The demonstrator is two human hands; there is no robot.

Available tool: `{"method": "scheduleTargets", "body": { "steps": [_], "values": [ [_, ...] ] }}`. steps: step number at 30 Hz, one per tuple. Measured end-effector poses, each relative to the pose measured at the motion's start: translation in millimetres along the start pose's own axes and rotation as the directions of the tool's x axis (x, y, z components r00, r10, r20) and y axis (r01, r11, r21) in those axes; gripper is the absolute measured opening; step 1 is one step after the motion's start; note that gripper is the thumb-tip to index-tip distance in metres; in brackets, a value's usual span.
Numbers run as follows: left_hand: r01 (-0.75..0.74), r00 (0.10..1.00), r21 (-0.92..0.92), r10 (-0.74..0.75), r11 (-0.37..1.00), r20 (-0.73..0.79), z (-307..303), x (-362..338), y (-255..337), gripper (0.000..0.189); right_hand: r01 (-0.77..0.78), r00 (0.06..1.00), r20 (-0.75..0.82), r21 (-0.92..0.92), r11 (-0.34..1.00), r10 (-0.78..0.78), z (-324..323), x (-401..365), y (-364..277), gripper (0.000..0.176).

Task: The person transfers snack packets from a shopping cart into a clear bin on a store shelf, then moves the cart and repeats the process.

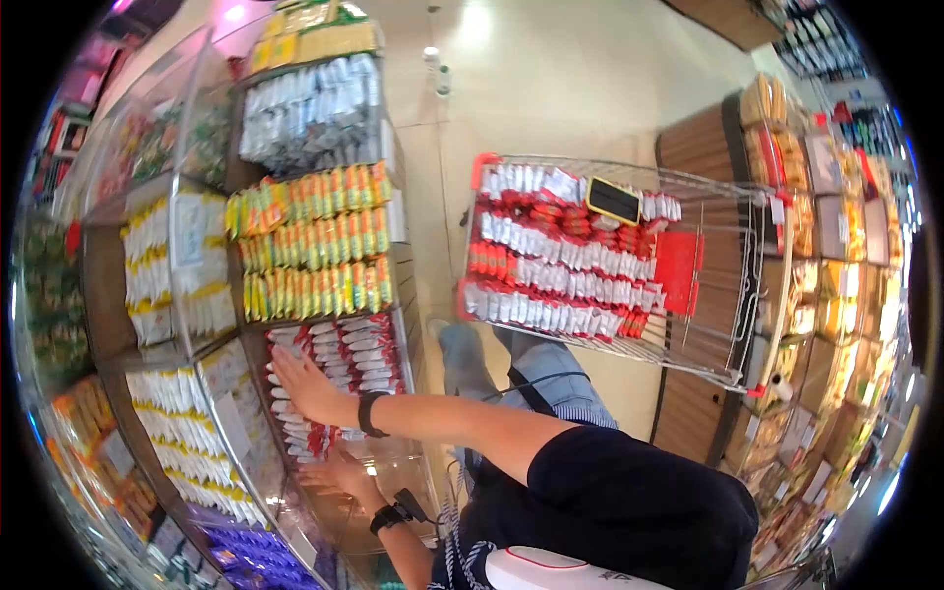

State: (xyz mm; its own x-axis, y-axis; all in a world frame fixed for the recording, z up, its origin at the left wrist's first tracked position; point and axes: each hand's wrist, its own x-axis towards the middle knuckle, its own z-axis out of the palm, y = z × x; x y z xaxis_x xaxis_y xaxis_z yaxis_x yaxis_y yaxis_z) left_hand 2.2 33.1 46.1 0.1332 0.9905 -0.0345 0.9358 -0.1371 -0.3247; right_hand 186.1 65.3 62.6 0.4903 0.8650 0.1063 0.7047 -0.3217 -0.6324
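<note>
My right grip (307,385) lay open, fingers spread flat on the red and white packets (354,359) stacked in one bay of the shelf (405,285); it held nothing. Just below it, my left grip (339,474) reached into the same bay, at the low end of that stack, beside a clear plastic front (398,482). I could not tell whether it was open or closed on a packet. Above the right grip sat rows of yellow and green packets (315,256). Well off on the far side of both grips, past my legs, stood a wire cart (733,295) with a load (560,265) of the same red and white kind. As I judged it, the step in hand was pressing the stack straight in its bay. A next move would call for an even, flat push, with the left grip bracing the bottom so that no packet slid out.
</note>
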Motion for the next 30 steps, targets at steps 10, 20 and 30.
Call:
{"method": "scheduleTargets", "body": {
  "steps": [10,20,30],
  "values": [
    [-0.435,0.78,-0.785,0.62,0.442,-0.083,-84.5,-110.3,180.3,0.043,0.038,0.999,-0.032,0.392,0.919,-0.028,-179.8,-136.5,157.4,0.015],
    [-0.471,0.725,-0.692,0.687,0.547,0.049,-9.3,-164.8,346.7,0.089,-0.979,0.085,-0.16,0.171,0.112,0.983,-161.1,-448.6,376.2,0.057],
    [-0.512,0.697,-0.625,0.711,0.588,0.098,-5.4,-177.2,347.3,0.061,-0.769,0.018,0.247,0.623,-0.144,0.969,-127.7,-467.6,374.9,0.072]
  ]
}}
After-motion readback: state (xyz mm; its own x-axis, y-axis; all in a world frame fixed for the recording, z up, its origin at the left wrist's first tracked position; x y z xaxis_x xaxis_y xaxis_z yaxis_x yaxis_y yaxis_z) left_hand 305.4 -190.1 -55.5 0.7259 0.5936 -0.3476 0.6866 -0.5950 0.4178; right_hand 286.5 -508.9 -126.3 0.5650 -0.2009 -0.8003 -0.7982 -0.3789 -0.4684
